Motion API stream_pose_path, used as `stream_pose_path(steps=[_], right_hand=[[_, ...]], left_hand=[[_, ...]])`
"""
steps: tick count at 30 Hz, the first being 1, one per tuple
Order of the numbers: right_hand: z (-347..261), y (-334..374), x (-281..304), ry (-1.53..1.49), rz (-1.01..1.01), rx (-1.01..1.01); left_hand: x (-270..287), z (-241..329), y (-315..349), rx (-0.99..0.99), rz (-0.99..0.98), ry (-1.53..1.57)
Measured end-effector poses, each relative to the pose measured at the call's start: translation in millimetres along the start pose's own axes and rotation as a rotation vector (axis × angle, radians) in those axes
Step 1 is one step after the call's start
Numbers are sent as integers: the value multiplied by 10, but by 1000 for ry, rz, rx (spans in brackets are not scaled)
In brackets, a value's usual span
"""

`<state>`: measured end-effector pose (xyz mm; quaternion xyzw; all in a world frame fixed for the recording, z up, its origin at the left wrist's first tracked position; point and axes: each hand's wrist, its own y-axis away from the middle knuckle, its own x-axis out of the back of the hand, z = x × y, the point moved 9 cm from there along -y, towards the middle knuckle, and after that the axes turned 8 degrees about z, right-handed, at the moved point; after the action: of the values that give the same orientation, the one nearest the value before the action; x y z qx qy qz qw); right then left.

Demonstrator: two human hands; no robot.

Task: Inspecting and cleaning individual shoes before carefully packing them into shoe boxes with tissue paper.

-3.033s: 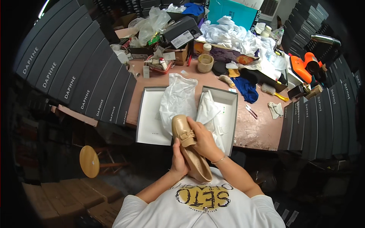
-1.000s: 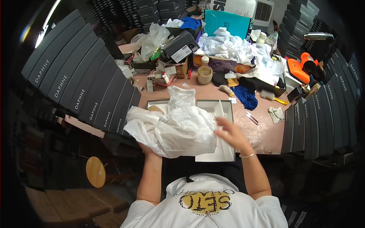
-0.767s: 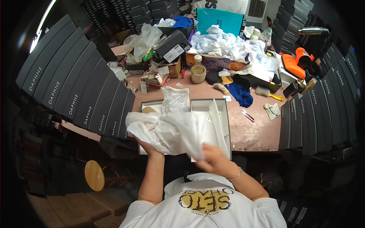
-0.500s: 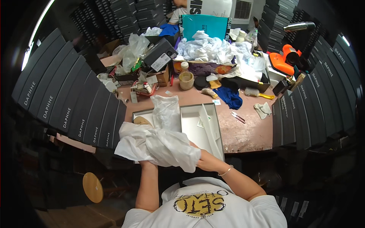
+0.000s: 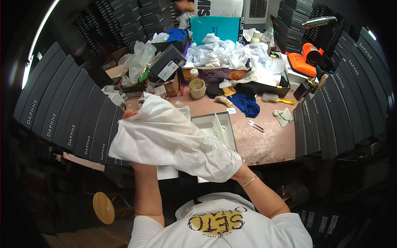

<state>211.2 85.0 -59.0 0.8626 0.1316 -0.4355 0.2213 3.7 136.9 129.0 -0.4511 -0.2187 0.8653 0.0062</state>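
A large crumpled sheet of white tissue paper [image 5: 173,136] is stretched between my two hands above the table's front edge. My left hand [image 5: 130,114] is closed on its far left part, with only some fingers showing past the paper. At the lower right end, my right hand [image 5: 240,172] holds the paper from beneath, its fingers covered by the folds. Whether anything lies inside the paper is hidden. Below is an open shoe box [image 5: 202,121], dark outside and white inside, mostly covered by the tissue. A white divider-like flap [image 5: 219,129] stands in its right part.
Stacked dark shoe boxes rise at left [image 5: 62,103] and right [image 5: 331,111]. Farther back are a carton of crumpled paper [image 5: 219,74], a jar [image 5: 197,89], a blue cloth [image 5: 246,104], a yellow-handled brush [image 5: 279,99], small snips [image 5: 256,126] and an orange device [image 5: 304,62].
Both hands have raised and spread the tissue paper; the left hand moved up and left, the right slightly rightward. The tan shoe seen in the box before is now hidden behind the paper.
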Motion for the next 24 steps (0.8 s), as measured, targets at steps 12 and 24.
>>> stream_pose_path(steps=[12,24], right_hand=[[-1720,798,1102,442,608,510],[-677,590,-229,1242,204,440]], left_hand=[[-355,-984,552,-305,-665,-1459],[704,-1821,1120,794,386,118]])
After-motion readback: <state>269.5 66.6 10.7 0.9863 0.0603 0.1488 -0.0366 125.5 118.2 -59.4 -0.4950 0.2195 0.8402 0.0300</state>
